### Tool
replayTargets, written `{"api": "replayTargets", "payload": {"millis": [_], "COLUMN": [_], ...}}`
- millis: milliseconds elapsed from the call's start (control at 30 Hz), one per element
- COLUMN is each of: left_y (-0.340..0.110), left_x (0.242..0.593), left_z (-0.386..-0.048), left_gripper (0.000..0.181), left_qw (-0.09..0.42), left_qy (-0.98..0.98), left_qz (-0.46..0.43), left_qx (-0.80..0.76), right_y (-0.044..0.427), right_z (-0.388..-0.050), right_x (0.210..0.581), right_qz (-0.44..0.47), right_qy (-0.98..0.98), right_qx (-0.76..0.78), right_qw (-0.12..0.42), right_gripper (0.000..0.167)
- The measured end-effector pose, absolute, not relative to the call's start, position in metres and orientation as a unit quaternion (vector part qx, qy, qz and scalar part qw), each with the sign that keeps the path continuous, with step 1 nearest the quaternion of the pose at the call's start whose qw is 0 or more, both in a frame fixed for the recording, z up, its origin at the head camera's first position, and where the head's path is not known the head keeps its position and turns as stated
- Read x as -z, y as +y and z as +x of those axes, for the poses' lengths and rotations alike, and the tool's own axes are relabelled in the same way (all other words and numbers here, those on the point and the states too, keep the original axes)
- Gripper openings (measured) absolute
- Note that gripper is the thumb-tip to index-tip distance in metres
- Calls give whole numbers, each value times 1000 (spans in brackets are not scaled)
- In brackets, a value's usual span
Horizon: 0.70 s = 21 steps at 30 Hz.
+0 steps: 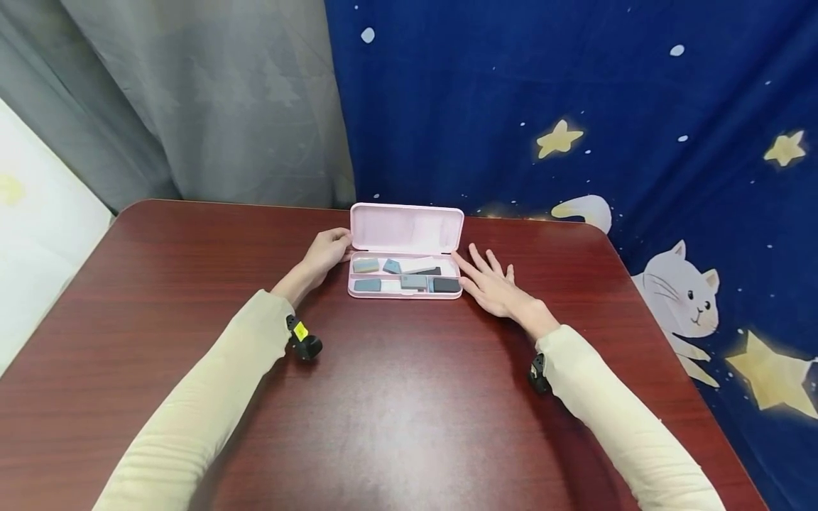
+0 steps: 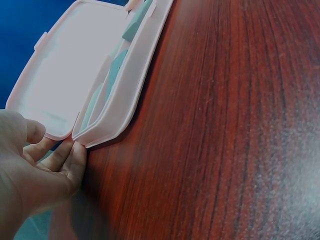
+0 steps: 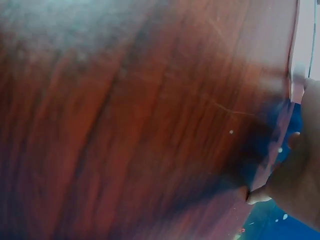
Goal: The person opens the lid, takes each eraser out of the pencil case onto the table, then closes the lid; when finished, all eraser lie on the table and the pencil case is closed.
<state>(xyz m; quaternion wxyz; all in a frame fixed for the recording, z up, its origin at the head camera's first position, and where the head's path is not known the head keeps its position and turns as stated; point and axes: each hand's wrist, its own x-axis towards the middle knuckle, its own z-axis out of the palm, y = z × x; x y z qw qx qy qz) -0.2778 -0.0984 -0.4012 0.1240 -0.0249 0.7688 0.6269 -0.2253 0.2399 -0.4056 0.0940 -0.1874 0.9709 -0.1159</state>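
A pink case [image 1: 404, 296] stands with its lid [image 1: 407, 226] raised, near the table's back edge. Its compartments hold several grey-blue blocks [image 1: 366, 265], a white block [image 1: 417, 265] and dark blocks [image 1: 446, 284]. At the case's left end, the left hand [image 1: 326, 252] touches the hinge corner with bent fingers, seen closer in the left wrist view, where the hand [image 2: 40, 170] is beside the case [image 2: 117, 117]. The right hand [image 1: 493, 287] lies at the right end, fingers spread, fingertips against the case's side; the right wrist view shows only part of this hand [image 3: 295, 175].
The reddish-brown table [image 1: 396, 426] extends in front of the case. Behind it hang a grey curtain [image 1: 243, 99] and a blue curtain [image 1: 460, 99] with stars and a cat. Both wrists wear small black devices [image 1: 307, 345].
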Motion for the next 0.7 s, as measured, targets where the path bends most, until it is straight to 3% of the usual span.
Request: {"api": "replayTargets", "payload": {"millis": [400,700], "left_y": [-100,-102], "left_x": [399,391], "left_z": [-275,-250], "left_gripper": [37,37], "left_qw": [121,13], "left_qy": [775,853], "left_qz": [-12,35], "left_qx": [-620,-521], "right_y": [246,244], "right_z": [-224,-221], "right_x": [408,404], "right_qz": [-189,-184], "right_qy": [963,965], "right_qx": [142,137], "right_qw": [128,130], "right_gripper": [57,58]}}
